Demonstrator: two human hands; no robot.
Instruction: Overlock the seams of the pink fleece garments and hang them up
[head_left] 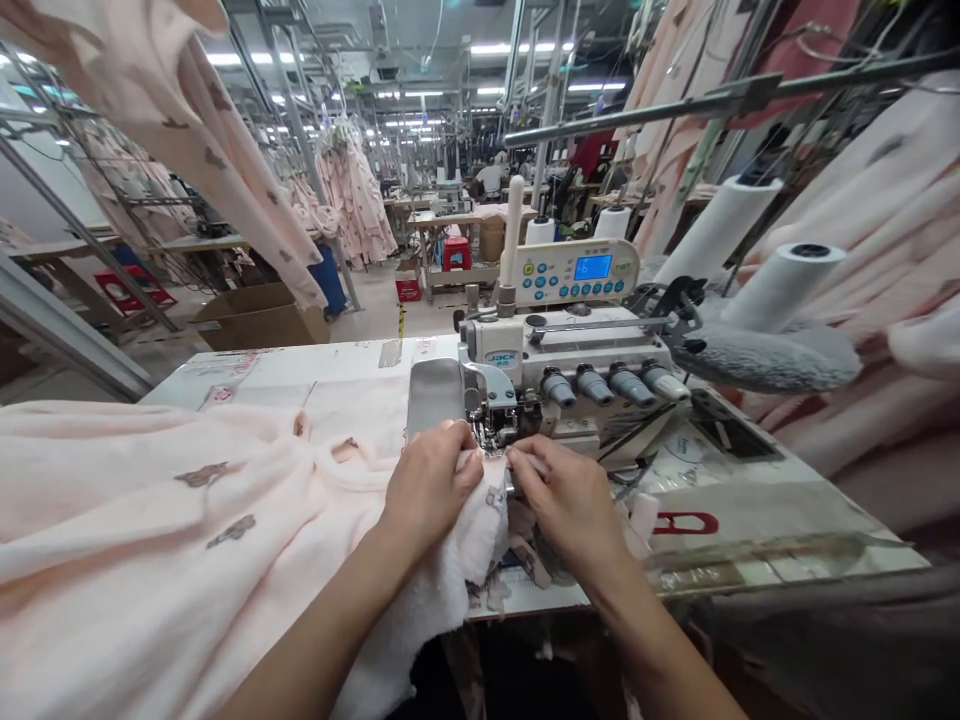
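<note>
A pale pink fleece garment (277,500) with brown animal prints spreads over the left side of the sewing table, its fluffy lower edge hanging off the front. My left hand (433,470) pinches the fabric just left of the presser foot, fingers closed. On the other side, my right hand (566,490) is closed in a pinch at the fabric's edge by the needle area. Between them stands the presser foot (491,435) of a white JACK overlock sewing machine (499,345). The fabric edge lies right at the foot; the needle itself is too small to make out.
Right of the machine head are grey tension knobs (592,385) and white thread cones (787,285). A control panel (577,275) with a blue display stands behind. Red thread snips (686,523) lie on the table's right. Fabric scraps (529,545) gather below my right hand. Pink garments hang around.
</note>
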